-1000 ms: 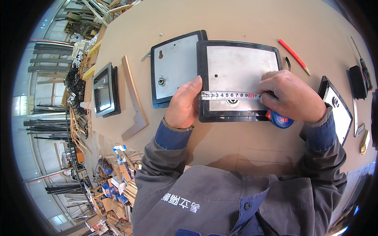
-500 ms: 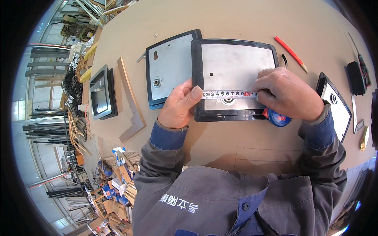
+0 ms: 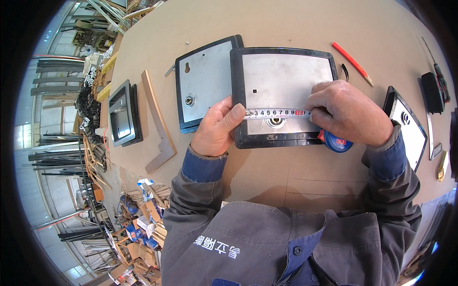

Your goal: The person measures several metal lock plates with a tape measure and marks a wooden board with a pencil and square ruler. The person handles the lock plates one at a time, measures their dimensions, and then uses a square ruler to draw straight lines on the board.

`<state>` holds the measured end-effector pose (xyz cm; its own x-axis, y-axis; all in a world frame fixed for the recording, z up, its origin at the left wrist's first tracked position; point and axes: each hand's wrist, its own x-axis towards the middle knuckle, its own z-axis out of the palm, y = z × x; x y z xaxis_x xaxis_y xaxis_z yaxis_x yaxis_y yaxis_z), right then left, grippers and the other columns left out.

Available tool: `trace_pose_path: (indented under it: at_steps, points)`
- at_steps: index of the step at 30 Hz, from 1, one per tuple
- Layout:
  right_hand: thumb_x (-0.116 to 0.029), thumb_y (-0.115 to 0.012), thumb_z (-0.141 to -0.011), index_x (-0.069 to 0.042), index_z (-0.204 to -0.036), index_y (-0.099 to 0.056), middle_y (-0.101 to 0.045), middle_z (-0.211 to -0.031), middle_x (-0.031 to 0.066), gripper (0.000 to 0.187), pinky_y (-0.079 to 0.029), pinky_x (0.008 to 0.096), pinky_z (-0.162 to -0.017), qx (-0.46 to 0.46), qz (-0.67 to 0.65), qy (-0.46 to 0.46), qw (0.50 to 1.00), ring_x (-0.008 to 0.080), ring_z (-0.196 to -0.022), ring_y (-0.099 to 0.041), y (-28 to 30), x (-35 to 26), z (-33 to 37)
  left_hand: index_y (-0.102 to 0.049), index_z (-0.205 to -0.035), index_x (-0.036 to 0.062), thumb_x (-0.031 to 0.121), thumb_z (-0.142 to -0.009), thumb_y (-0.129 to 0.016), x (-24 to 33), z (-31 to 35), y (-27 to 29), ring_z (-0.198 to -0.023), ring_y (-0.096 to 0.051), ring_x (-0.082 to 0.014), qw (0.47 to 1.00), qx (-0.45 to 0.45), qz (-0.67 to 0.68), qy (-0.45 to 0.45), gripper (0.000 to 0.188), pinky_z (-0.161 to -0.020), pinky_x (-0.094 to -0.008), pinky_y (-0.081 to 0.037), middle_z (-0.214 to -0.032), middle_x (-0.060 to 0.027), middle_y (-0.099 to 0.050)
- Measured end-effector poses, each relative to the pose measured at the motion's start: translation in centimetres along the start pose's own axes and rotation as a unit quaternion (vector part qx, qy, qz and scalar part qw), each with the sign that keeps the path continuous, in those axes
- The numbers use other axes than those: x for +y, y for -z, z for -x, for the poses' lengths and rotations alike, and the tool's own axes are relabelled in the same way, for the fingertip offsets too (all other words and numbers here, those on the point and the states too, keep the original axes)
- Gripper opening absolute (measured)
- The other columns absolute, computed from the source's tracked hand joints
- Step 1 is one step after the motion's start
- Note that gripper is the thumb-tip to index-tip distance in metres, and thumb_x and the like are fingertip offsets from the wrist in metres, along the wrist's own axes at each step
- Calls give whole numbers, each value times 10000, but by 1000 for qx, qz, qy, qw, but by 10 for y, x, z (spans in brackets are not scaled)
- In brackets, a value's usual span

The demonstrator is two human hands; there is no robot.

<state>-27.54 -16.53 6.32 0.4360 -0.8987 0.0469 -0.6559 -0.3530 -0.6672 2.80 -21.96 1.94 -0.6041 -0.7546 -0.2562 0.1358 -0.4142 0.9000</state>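
A black-framed metal panel [image 3: 281,76] with a keyhole lock near its lower edge lies before me. My left hand [image 3: 215,127] is closed on its lower left edge, the thumb pressing the end of the tape measure blade [image 3: 272,113] against the frame. The blade stretches across the panel just above the lock. My right hand [image 3: 344,112] is closed over the blade on the right, fingertips bent down to the panel. Below that hand the tape measure's blue and red case [image 3: 337,143] hangs past the panel's lower right corner. The fingers behind the left edge are partly hidden.
Beside my left hand lies a second framed panel [image 3: 210,71]. Further left are a carpenter's square [image 3: 155,114] and a grey framed box [image 3: 125,114]. To the right are a red pencil [image 3: 352,63], another lock panel [image 3: 408,126] and a screwdriver [image 3: 440,78].
Hardly anything differs. The panel and the tape blade have shifted very slightly; both hands keep their hold.
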Motion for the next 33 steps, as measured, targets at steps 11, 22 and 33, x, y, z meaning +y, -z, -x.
trace_pose_path:
  at_steps: [11, 22, 33]
  points:
    - [-36, -634, -863, 85, -961, -771, -723, -902, 259, 207, -589, 420, -852, 4, -10, 21, 1000, 399, -828, -706, 2, 0, 0, -502, -1459, -81, 325, -1056, -698, 4, 0, -3, -1153, -706, -196, 1000, -10, 2, 5, 605, -957, -311, -593, -1333, -160, -681]
    - [-53, -626, -848, 82, -941, -749, -700, -904, 257, 205, -561, 451, -882, -7, -17, 1, 1000, 415, -892, -680, 4, -4, -1, -470, -1492, -102, 313, -1059, -686, 3, 1, 5, -1260, -655, -220, 999, -22, -20, 28, 637, -1094, -350, -513, -1399, -186, -654]
    - [-47, -639, -896, 78, -1010, -782, -731, -947, 246, 222, -593, 413, -869, -18, -13, -18, 1000, 372, -837, -707, 4, -3, -1, -487, -1478, -97, 318, -1047, -706, 4, 0, 4, -1238, -668, -218, 999, -32, -12, 28, 637, -1081, -351, -527, -1380, -176, -667]
